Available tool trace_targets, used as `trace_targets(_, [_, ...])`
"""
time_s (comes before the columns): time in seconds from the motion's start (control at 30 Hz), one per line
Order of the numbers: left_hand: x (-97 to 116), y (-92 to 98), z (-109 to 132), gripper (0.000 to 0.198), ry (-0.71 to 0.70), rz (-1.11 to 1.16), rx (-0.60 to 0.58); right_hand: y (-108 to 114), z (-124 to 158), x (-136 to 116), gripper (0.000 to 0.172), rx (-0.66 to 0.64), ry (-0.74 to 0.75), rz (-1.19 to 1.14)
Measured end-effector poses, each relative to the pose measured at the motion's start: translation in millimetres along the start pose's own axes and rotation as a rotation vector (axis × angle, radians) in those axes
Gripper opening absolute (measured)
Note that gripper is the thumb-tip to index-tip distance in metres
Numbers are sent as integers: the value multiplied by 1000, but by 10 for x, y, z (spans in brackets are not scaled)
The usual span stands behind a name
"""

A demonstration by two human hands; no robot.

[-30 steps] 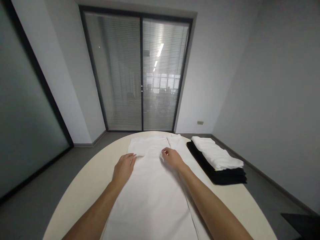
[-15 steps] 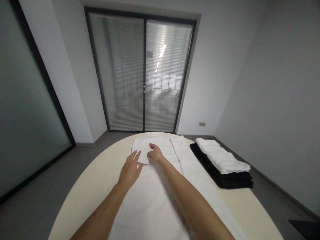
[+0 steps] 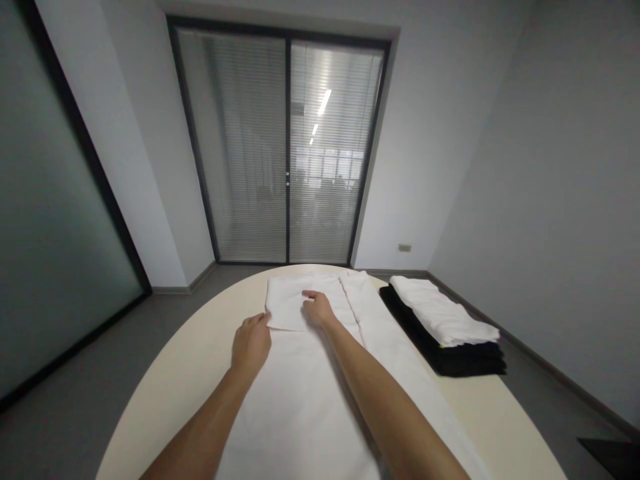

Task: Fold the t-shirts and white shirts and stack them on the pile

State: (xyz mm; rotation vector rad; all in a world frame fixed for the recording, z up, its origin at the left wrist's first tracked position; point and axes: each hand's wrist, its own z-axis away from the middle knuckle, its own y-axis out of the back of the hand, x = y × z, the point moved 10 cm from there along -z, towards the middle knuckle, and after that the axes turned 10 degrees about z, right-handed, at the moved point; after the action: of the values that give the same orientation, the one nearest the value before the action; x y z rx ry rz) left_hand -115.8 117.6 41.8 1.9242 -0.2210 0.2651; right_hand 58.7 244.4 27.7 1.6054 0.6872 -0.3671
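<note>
A white cloth garment lies spread lengthwise on the round table. Near its far end a folded-over flap lies on top, its near edge running level across the cloth. At the flap's left corner, my left hand has its fingers closed together, pinching the cloth edge. My right hand rests on the flap's middle, index finger stretched to the left and the other fingers partly bent. No cloth shows gripped in it.
On the right side of the pale round table stands a stack of folded black cloth with folded white cloth on top. Beyond the table is a glass door with blinds. Walls stand on both sides.
My left hand has drawn back to the left, from spread fingers on the flap to a pinch at its left corner. My right hand has shifted slightly right, and the flap looks flatter.
</note>
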Motion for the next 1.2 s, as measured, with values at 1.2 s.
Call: trace_targets(1.2, [-8, 68, 37, 41, 67, -120, -23, -528, 472, -784, 60, -317, 396, 459])
